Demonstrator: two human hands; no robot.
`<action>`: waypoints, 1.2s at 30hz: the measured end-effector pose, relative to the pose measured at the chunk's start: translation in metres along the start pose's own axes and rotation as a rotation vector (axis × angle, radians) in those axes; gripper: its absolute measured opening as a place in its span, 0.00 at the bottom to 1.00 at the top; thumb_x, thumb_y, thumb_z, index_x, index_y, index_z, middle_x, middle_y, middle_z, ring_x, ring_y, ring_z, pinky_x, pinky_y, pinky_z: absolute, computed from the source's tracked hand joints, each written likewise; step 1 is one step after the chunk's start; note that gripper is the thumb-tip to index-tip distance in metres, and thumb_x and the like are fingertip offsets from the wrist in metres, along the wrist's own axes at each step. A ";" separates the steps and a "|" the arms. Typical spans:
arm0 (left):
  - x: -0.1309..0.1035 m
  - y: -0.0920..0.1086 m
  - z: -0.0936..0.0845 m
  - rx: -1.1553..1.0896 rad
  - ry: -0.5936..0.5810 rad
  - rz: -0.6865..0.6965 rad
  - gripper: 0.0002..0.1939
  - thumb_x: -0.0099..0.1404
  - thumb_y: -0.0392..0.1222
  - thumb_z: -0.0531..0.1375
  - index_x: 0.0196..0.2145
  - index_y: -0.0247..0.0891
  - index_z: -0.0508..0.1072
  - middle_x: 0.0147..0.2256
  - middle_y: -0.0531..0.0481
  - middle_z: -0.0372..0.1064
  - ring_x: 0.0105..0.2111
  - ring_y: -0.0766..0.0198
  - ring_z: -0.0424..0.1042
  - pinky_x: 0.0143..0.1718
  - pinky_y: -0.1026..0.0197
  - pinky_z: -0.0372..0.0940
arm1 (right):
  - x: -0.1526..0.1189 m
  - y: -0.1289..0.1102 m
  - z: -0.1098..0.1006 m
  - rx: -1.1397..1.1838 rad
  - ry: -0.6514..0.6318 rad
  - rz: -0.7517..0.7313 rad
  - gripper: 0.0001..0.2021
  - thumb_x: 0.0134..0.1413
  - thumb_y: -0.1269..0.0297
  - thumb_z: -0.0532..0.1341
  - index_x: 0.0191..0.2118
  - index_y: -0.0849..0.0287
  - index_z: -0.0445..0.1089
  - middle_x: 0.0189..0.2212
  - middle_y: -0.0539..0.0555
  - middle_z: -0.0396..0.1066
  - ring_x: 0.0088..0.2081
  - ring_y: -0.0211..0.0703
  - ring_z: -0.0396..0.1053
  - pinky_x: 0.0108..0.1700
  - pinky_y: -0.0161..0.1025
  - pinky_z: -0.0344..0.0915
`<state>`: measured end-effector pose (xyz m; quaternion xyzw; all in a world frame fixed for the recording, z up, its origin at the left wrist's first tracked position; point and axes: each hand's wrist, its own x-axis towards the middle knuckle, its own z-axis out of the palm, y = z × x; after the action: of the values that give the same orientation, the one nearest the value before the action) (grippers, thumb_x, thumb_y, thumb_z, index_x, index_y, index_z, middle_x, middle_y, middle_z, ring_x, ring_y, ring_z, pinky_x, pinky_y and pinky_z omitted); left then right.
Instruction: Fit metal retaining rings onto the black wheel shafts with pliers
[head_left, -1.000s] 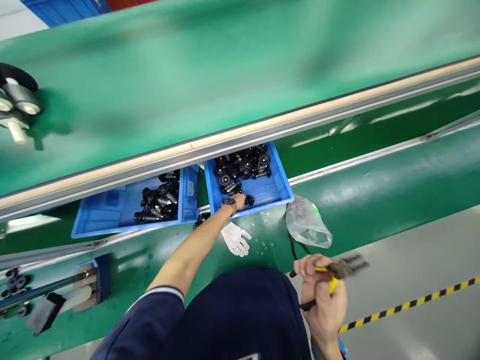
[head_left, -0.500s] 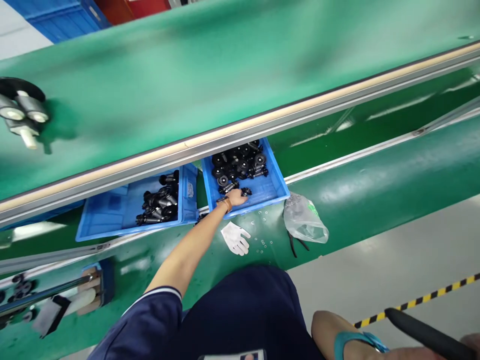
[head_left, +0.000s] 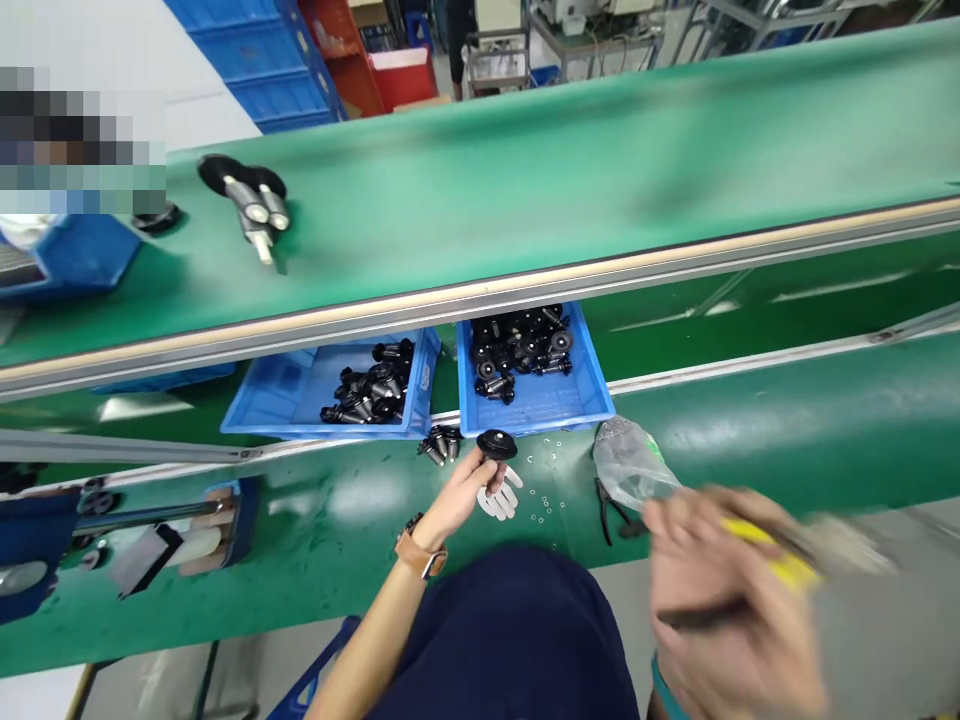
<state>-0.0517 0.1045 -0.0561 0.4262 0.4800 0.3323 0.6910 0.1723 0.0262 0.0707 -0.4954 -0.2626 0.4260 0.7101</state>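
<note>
My left hand (head_left: 459,500) holds a black disc-shaped part (head_left: 496,444) by its stem, above a white glove (head_left: 501,495) on the green bench. At the lower right my right hand (head_left: 731,600), blurred by motion, is closed round a dark tool (head_left: 705,612); something yellow (head_left: 772,555) shows at its fingers. Beyond my left hand stands a blue bin (head_left: 536,410) with many black parts; a second blue bin (head_left: 300,400) with similar parts is left of it. Several small rings (head_left: 546,504) lie right of the glove.
A clear plastic bag (head_left: 634,465) and black pliers (head_left: 606,512) lie on the bench at the right. A raised green shelf (head_left: 525,210) crosses above the bins, bearing black-and-grey parts (head_left: 255,205). A fixture (head_left: 217,530) stands at the left.
My left hand has come out of the right bin with a black disc part in it. My right hand has risen into view over the bench's front edge. The view has shifted left and up.
</note>
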 end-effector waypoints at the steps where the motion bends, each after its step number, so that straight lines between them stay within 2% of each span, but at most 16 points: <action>1: -0.012 -0.001 0.001 -0.080 0.020 -0.027 0.23 0.63 0.61 0.61 0.39 0.36 0.68 0.29 0.53 0.64 0.25 0.69 0.61 0.26 0.64 0.58 | 0.006 0.022 0.002 0.073 -0.018 0.203 0.11 0.58 0.61 0.61 0.47 0.51 0.67 0.33 0.50 0.58 0.34 0.41 0.62 0.38 0.44 0.63; 3: -0.031 -0.001 0.004 -0.151 0.027 -0.063 0.25 0.63 0.61 0.62 0.43 0.35 0.70 0.31 0.51 0.65 0.25 0.70 0.60 0.26 0.65 0.56 | 0.009 0.063 0.003 0.138 -0.106 0.546 0.17 0.48 0.63 0.67 0.46 0.55 0.68 0.33 0.50 0.61 0.32 0.40 0.62 0.35 0.41 0.63; 5: -0.045 -0.001 0.006 -0.173 -0.005 -0.053 0.26 0.64 0.62 0.62 0.45 0.35 0.71 0.33 0.49 0.67 0.26 0.69 0.61 0.27 0.65 0.57 | 0.000 0.091 0.001 0.134 -0.166 0.671 0.19 0.47 0.62 0.68 0.47 0.56 0.68 0.36 0.52 0.66 0.33 0.40 0.64 0.36 0.41 0.64; 6: -0.051 -0.001 0.007 -0.162 -0.026 -0.031 0.26 0.64 0.62 0.62 0.45 0.34 0.71 0.34 0.48 0.68 0.27 0.68 0.62 0.28 0.64 0.58 | -0.007 0.098 0.001 0.121 -0.211 0.679 0.19 0.48 0.61 0.67 0.47 0.56 0.68 0.39 0.53 0.68 0.33 0.41 0.65 0.37 0.42 0.65; 9: -0.064 0.000 0.010 -0.040 -0.020 0.065 0.24 0.65 0.57 0.62 0.48 0.35 0.73 0.38 0.45 0.73 0.34 0.61 0.69 0.37 0.61 0.64 | -0.022 0.097 0.006 0.035 -0.397 0.573 0.19 0.54 0.59 0.66 0.51 0.55 0.68 0.42 0.54 0.70 0.36 0.42 0.66 0.42 0.43 0.65; 11: -0.071 0.001 0.011 0.096 0.029 0.115 0.21 0.66 0.53 0.62 0.50 0.36 0.74 0.41 0.44 0.75 0.40 0.56 0.71 0.43 0.58 0.65 | -0.022 0.087 0.008 -0.063 -0.541 0.496 0.19 0.56 0.58 0.65 0.52 0.54 0.67 0.38 0.52 0.70 0.37 0.43 0.66 0.43 0.42 0.64; 13: -0.078 0.004 0.011 0.246 0.097 0.141 0.17 0.67 0.50 0.61 0.49 0.37 0.76 0.40 0.45 0.76 0.40 0.54 0.73 0.43 0.56 0.66 | -0.017 0.080 0.006 -0.172 -0.635 0.465 0.19 0.56 0.58 0.65 0.51 0.54 0.67 0.34 0.51 0.70 0.35 0.42 0.65 0.39 0.40 0.63; 15: -0.085 0.008 0.009 0.393 0.175 0.157 0.13 0.68 0.45 0.60 0.47 0.39 0.77 0.39 0.45 0.77 0.39 0.53 0.74 0.42 0.56 0.66 | -0.011 0.079 0.000 -0.200 -0.618 0.482 0.17 0.54 0.59 0.65 0.49 0.56 0.66 0.32 0.50 0.69 0.31 0.41 0.63 0.35 0.39 0.62; 17: -0.093 0.012 0.007 0.507 0.233 0.176 0.13 0.68 0.42 0.60 0.49 0.41 0.76 0.42 0.44 0.78 0.41 0.53 0.75 0.44 0.54 0.67 | -0.007 0.082 -0.007 -0.195 -0.541 0.504 0.16 0.53 0.61 0.64 0.47 0.56 0.65 0.31 0.50 0.69 0.30 0.40 0.62 0.33 0.39 0.61; 19: -0.100 0.016 0.004 0.581 0.240 0.203 0.14 0.69 0.41 0.59 0.51 0.44 0.75 0.45 0.43 0.77 0.45 0.51 0.75 0.48 0.53 0.67 | -0.006 0.086 -0.009 -0.216 -0.520 0.505 0.16 0.53 0.62 0.64 0.47 0.55 0.65 0.34 0.51 0.71 0.31 0.40 0.62 0.34 0.38 0.61; 22: -0.108 0.019 0.003 0.667 0.218 0.252 0.17 0.70 0.40 0.58 0.55 0.46 0.72 0.47 0.43 0.75 0.46 0.51 0.75 0.48 0.52 0.68 | -0.008 0.090 -0.002 -0.224 -0.641 0.482 0.17 0.53 0.61 0.65 0.48 0.54 0.65 0.44 0.54 0.71 0.32 0.39 0.62 0.35 0.39 0.60; 24: -0.112 0.019 0.003 0.719 0.208 0.275 0.18 0.70 0.38 0.58 0.57 0.46 0.71 0.46 0.44 0.75 0.45 0.52 0.75 0.47 0.52 0.69 | -0.008 0.091 0.006 -0.179 -0.740 0.473 0.17 0.53 0.60 0.65 0.48 0.54 0.65 0.46 0.54 0.70 0.32 0.39 0.62 0.35 0.39 0.60; 28: -0.119 0.018 0.002 0.775 0.177 0.284 0.19 0.69 0.36 0.58 0.56 0.46 0.71 0.44 0.44 0.74 0.44 0.53 0.74 0.47 0.52 0.69 | 0.002 0.094 0.008 -0.270 -0.915 0.521 0.16 0.52 0.63 0.63 0.47 0.55 0.64 0.36 0.50 0.70 0.30 0.39 0.60 0.33 0.37 0.57; 31: -0.123 0.018 0.001 0.794 0.177 0.284 0.18 0.69 0.35 0.57 0.55 0.46 0.71 0.43 0.45 0.74 0.43 0.53 0.74 0.45 0.54 0.69 | 0.008 0.098 0.001 -0.374 -0.972 0.616 0.13 0.51 0.67 0.60 0.44 0.56 0.64 0.29 0.48 0.69 0.29 0.38 0.58 0.30 0.36 0.55; 33: -0.125 0.019 0.000 0.808 0.175 0.286 0.18 0.69 0.36 0.57 0.55 0.47 0.71 0.42 0.45 0.74 0.42 0.53 0.74 0.44 0.54 0.68 | 0.006 0.097 0.001 -0.348 -0.945 0.588 0.13 0.51 0.67 0.60 0.44 0.56 0.63 0.34 0.50 0.71 0.29 0.38 0.58 0.31 0.36 0.55; 36: -0.125 0.020 0.001 0.809 0.163 0.288 0.18 0.69 0.36 0.57 0.55 0.46 0.71 0.42 0.45 0.74 0.43 0.53 0.74 0.44 0.53 0.68 | -0.003 0.090 0.007 -0.264 -0.878 0.455 0.13 0.53 0.65 0.61 0.45 0.54 0.61 0.51 0.56 0.69 0.31 0.37 0.60 0.34 0.39 0.58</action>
<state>-0.0912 0.0043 0.0099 0.6974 0.5603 0.2430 0.3750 0.1344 0.0406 -0.0104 -0.3998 -0.4733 0.7008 0.3536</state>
